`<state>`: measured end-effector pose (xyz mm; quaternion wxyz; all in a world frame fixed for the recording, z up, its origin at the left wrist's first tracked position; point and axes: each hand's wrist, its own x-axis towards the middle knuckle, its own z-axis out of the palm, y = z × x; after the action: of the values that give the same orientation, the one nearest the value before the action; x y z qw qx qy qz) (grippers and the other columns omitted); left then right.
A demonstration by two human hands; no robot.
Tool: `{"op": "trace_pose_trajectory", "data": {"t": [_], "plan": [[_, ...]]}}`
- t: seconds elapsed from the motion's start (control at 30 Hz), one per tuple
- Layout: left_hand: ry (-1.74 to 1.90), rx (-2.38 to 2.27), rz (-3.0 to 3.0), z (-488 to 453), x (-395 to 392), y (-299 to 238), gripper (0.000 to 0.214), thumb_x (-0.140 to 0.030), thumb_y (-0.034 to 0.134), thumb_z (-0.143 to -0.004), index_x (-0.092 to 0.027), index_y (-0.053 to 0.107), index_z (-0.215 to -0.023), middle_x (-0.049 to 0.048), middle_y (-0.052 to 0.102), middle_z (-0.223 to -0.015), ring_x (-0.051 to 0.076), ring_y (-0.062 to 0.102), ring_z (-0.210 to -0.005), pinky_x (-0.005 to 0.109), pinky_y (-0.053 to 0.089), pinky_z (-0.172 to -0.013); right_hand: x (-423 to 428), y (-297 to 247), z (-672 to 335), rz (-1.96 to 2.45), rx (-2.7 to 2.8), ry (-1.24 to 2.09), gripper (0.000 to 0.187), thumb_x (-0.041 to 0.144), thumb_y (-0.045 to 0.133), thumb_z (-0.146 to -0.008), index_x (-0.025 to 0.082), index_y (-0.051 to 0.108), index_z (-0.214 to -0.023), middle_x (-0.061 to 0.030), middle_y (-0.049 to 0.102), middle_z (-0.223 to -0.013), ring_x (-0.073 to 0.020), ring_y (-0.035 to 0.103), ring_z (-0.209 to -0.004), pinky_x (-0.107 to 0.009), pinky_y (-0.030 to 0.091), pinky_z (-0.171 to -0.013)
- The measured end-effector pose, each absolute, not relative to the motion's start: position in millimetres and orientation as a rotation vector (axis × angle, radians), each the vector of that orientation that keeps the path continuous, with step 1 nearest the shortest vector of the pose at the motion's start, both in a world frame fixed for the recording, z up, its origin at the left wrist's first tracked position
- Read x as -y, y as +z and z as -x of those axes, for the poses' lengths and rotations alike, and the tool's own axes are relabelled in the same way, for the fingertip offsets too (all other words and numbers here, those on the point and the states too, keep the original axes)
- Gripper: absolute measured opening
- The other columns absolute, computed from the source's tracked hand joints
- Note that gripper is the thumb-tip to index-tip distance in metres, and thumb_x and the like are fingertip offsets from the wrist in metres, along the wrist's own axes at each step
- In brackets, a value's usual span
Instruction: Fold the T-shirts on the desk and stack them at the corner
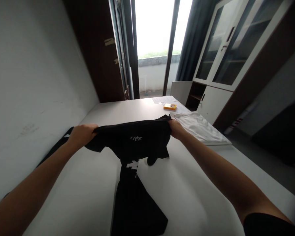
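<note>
A black T-shirt [137, 131] with small white lettering is stretched taut between my hands above the white table. My left hand [84, 133] is closed around its left end. At the other end, my right hand [176, 128] grips the cloth beside a gathered corner. Below the raised part, more black cloth [136, 203] extends toward me, with a white printed patch at its narrow upper part. Whether this lower piece belongs to the same shirt I cannot fully tell. Dark cloth [54, 148] also shows behind my left forearm along the wall.
On the white table [113, 111], a small orange-yellow box [169, 107] sits at the far end near some paper [159, 100]. White folded cloth [199, 126] lies along the right edge. A wall [39, 82] borders the left side. Beyond the right stands a cabinet [215, 101] with a lower door ajar.
</note>
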<state>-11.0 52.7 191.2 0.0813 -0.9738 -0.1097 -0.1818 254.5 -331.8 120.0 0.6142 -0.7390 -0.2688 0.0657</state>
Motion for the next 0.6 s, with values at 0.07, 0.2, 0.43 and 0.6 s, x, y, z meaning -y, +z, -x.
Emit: {"op": "trace_pose_trajectory", "data": {"t": [0.07, 0.2, 0.43, 0.6], "plan": [[-0.660, 0.439, 2.827, 10, -55, 203, 0.017, -0.033, 0.056, -0.089, -0.025, 0.072, -0.091, 0.0062, 0.070, -0.093, 0.026, 0.064, -0.081, 0.032, 0.043, -0.067, 325, 130, -239, 1.573, 0.583, 0.114, 0.045, 0.067, 0.065, -0.081, 0.022, 0.062, -0.087, -0.0014, 0.059, -0.069, -0.0197, 0.057, -0.065, -0.033, 0.050, -0.061], [-1.109, 0.637, 2.943, 9, -71, 232, 0.021, -0.019, 0.053, -0.084, -0.018, 0.069, -0.099, 0.0051, 0.066, -0.098, 0.022, 0.060, -0.094, 0.030, 0.047, -0.081, 329, 155, -216, 1.564, 0.830, 0.119, 0.042, 0.065, 0.064, -0.087, 0.024, 0.058, -0.085, 0.0007, 0.056, -0.069, -0.0174, 0.053, -0.062, -0.030, 0.045, -0.058], [-1.507, 0.907, 2.994, 25, -82, 264, 0.027, -0.032, 0.042, -0.099, -0.013, 0.061, -0.096, -0.0052, 0.048, -0.067, 0.010, 0.045, -0.063, 0.019, 0.041, -0.062, 348, 170, -220, 2.308, 1.279, -0.304, 0.006, 0.019, 0.069, -0.084, 0.024, 0.067, -0.088, -0.0043, 0.068, -0.082, -0.0239, 0.061, -0.076, -0.035, 0.042, -0.070], [-1.545, 0.691, 2.535, 45, -60, 297, 0.026, -0.031, 0.045, -0.097, -0.013, 0.064, -0.095, -0.0053, 0.049, -0.072, 0.008, 0.049, -0.071, 0.019, 0.037, -0.073, 364, 196, -261, 2.075, 0.981, -0.755, 0.008, 0.015, 0.065, -0.082, 0.021, 0.063, -0.085, -0.0056, 0.068, -0.089, -0.0242, 0.063, -0.085, -0.035, 0.046, -0.073]]}}
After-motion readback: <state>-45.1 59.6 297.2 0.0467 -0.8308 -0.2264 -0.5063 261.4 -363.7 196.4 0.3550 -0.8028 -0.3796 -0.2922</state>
